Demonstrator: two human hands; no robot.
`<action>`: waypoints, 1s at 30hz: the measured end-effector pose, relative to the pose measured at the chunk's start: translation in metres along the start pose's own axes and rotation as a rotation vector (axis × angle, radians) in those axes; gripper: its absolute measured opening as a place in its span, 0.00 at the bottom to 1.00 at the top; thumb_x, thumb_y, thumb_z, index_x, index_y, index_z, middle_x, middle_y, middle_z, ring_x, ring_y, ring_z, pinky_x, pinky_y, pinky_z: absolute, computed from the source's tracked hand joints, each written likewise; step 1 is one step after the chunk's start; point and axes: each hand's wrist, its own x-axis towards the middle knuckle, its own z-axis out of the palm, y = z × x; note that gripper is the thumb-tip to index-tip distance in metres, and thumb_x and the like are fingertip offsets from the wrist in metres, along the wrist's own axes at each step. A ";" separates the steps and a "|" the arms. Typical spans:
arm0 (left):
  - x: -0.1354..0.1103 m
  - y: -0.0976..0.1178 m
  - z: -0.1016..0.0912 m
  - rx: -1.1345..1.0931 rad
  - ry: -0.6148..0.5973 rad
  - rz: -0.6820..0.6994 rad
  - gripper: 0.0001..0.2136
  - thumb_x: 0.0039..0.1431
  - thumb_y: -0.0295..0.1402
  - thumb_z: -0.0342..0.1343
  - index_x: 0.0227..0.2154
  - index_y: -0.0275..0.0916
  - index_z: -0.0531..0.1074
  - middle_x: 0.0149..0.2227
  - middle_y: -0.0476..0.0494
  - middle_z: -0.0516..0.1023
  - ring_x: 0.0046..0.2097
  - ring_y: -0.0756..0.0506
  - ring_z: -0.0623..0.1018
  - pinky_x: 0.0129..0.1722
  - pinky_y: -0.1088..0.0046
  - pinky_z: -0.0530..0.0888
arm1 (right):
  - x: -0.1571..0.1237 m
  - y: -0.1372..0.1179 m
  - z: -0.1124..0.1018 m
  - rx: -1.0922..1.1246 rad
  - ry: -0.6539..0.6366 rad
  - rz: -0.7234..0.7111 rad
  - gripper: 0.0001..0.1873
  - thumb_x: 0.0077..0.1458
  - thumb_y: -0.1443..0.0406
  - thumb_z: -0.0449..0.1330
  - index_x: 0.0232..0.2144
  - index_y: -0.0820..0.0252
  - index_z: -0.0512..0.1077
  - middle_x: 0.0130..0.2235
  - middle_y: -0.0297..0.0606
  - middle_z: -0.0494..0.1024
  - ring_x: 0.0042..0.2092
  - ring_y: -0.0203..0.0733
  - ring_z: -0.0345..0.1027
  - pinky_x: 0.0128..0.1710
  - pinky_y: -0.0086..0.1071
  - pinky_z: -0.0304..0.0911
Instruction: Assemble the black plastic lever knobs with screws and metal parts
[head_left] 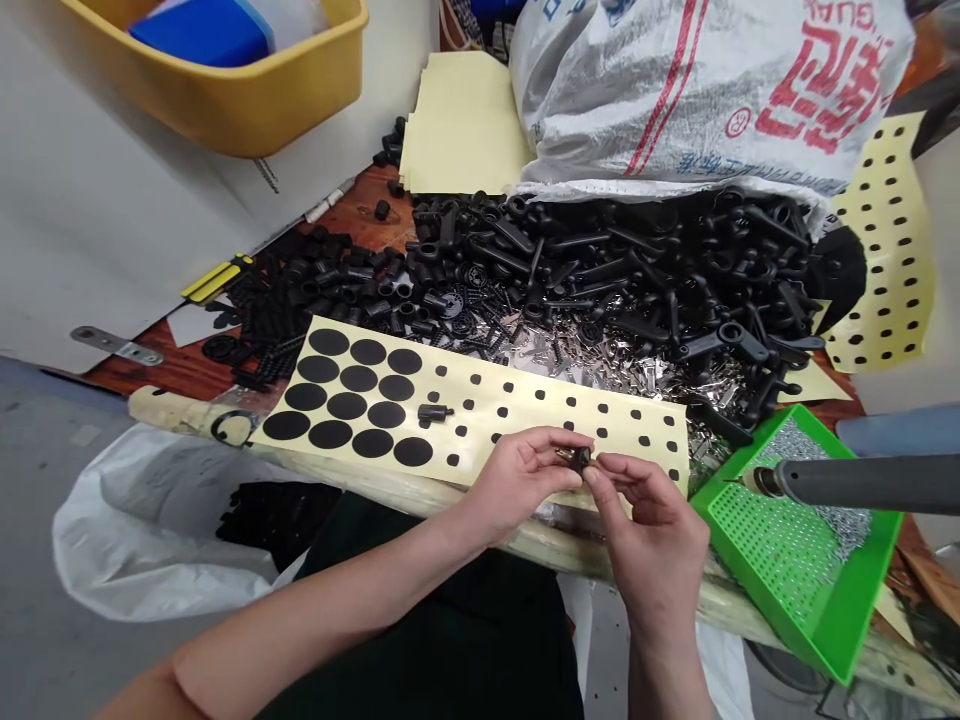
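Both my hands meet over the right part of a pale yellow sticker sheet (487, 397) with black round and small black stickers. A small black plastic part (580, 459) is pinched between them, largely covered by fingertips. My left hand (521, 478) grips it from the left with thumb and fingers closed. From the right, my right hand (651, 515) also has thumb and fingers closed on it. A short black cylinder with a narrow tip (433, 413) lies on the sheet, left of my hands.
Behind the sheet lie black plastic levers (585, 270) and small metal clips (622, 350). A green basket (814, 630) of small metal pieces stands right, below a power screwdriver (847, 484). A yellow bin (315, 95) is upper left, a white woven sack (600, 100) at the back.
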 end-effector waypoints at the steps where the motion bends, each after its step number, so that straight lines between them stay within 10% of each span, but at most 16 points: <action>1: 0.000 0.000 0.000 -0.007 0.004 0.001 0.14 0.44 0.19 0.62 0.36 0.35 0.77 0.34 0.45 0.80 0.40 0.47 0.78 0.45 0.70 0.73 | 0.000 0.001 0.000 0.010 0.000 -0.006 0.09 0.45 0.63 0.68 0.32 0.58 0.76 0.33 0.37 0.80 0.34 0.37 0.75 0.38 0.30 0.72; 13: 0.001 0.001 -0.001 -0.051 0.011 -0.024 0.15 0.43 0.19 0.63 0.37 0.35 0.77 0.35 0.44 0.80 0.40 0.47 0.77 0.47 0.67 0.71 | 0.007 0.008 -0.001 0.276 0.011 0.239 0.15 0.38 0.64 0.72 0.31 0.59 0.76 0.29 0.36 0.81 0.32 0.36 0.76 0.35 0.29 0.73; 30: 0.001 -0.002 -0.001 0.000 -0.028 -0.002 0.14 0.43 0.19 0.63 0.36 0.34 0.77 0.35 0.45 0.81 0.39 0.49 0.78 0.45 0.70 0.74 | 0.004 0.010 -0.007 0.083 -0.021 0.032 0.13 0.42 0.65 0.69 0.34 0.60 0.76 0.31 0.39 0.82 0.32 0.38 0.77 0.34 0.29 0.74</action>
